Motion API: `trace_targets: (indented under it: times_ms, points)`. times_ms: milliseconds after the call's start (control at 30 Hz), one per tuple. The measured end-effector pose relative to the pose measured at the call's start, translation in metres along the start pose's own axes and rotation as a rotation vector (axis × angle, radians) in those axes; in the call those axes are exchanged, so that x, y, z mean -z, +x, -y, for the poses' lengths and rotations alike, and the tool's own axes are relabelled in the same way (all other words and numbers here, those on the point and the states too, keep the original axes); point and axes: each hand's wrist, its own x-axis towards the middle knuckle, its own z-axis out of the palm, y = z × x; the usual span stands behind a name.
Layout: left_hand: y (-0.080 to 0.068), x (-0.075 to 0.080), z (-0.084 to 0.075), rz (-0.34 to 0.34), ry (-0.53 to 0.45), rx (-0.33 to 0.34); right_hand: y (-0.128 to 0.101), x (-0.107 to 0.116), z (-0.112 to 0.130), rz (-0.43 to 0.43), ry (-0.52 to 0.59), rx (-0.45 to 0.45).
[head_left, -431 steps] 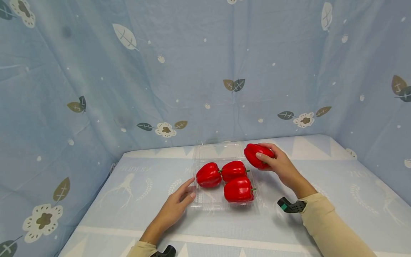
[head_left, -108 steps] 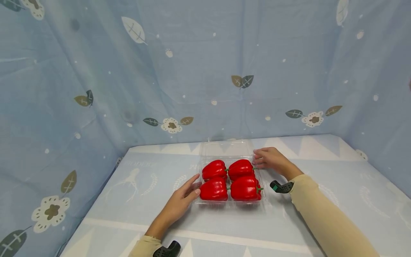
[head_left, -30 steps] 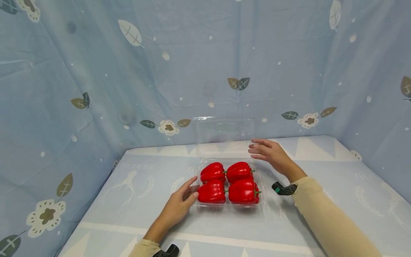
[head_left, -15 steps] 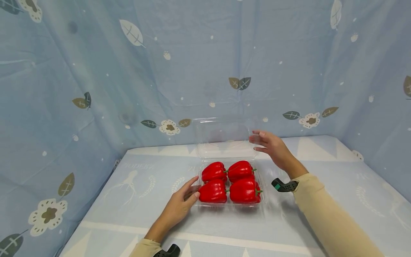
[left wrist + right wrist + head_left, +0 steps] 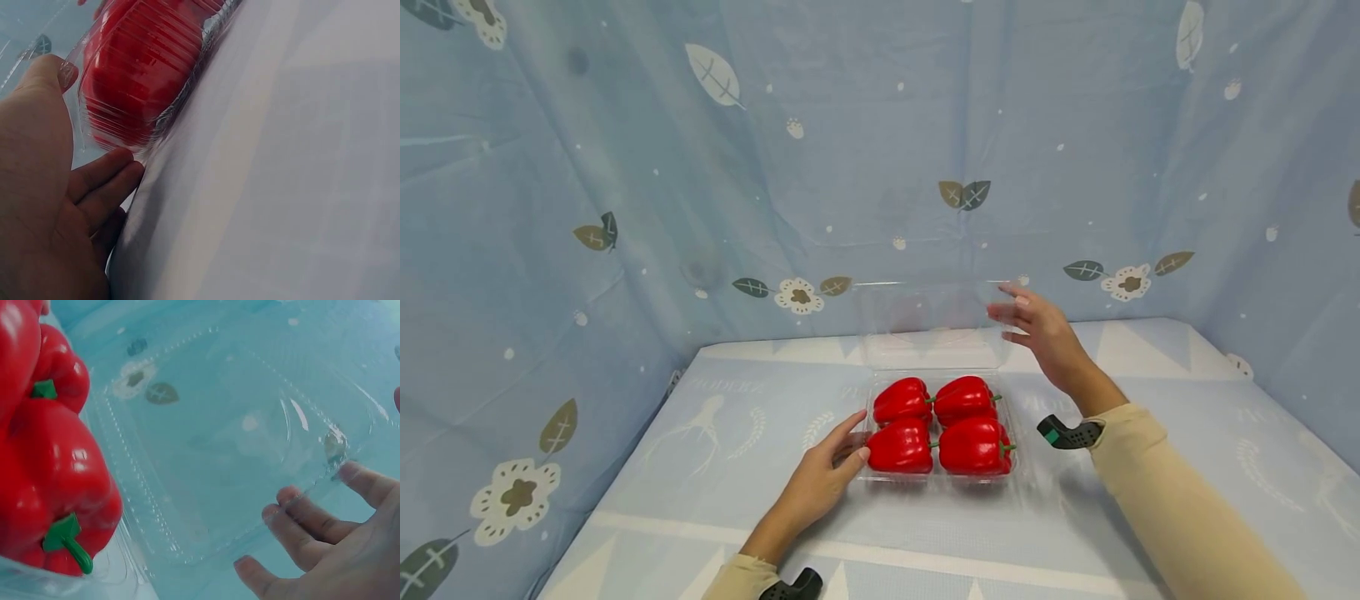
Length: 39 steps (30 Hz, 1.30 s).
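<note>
Four red bell peppers (image 5: 942,423) sit packed two by two in the base of a clear plastic clamshell box (image 5: 1019,467), which rests on the pale blue printed tablecloth (image 5: 715,467) near the middle of the table, so the filling looks finished; what remains, as I judge it, is bringing the hinged lid (image 5: 925,321) down over them and pressing it closed. That lid stands roughly upright behind the peppers, so transparent that it is little more than a glint against the blue leaf-patterned cloth backdrop (image 5: 625,167). The right hand (image 5: 1037,329) is raised at the lid's right edge with its fingers (image 5: 306,519) spread and fairly straight; in the right wrist view the fingertips lie against the lid's rim, touching it rather than clasping it. The left hand (image 5: 823,479) lies low on the table at the box's near left corner, fingers relaxed and only slightly bent, the thumb (image 5: 53,72) laid against the ribbed wall and the other fingers beneath the rim, steadying it without a real grasp. The peppers are glossy and evenly red, with short green stems (image 5: 65,540) pointing to the right, and they fill the base snugly, touching one another.
</note>
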Motion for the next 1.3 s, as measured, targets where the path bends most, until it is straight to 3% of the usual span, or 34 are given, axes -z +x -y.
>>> trace_targets:
  times_ms: [567, 767, 900, 1167, 1300]
  points:
    - [-0.003, 0.001, 0.000, -0.024, -0.002, -0.004, -0.030, -0.017, 0.013, -0.031, 0.031, 0.110]
    - [-0.003, 0.001, 0.002, -0.030, -0.022, -0.031, -0.043, -0.024, 0.011, -0.060, -0.050, 0.176]
    - [-0.002, 0.000, 0.001, -0.028, -0.037, -0.030, -0.051, -0.027, 0.008, -0.096, -0.084, 0.169]
    - [-0.002, 0.000, 0.000, -0.031, -0.068, -0.042, -0.069, -0.030, 0.002, -0.100, -0.324, 0.154]
    - [-0.001, 0.000, -0.002, -0.035, -0.058, -0.031, -0.078, -0.030, -0.002, -0.086, -0.384, 0.173]
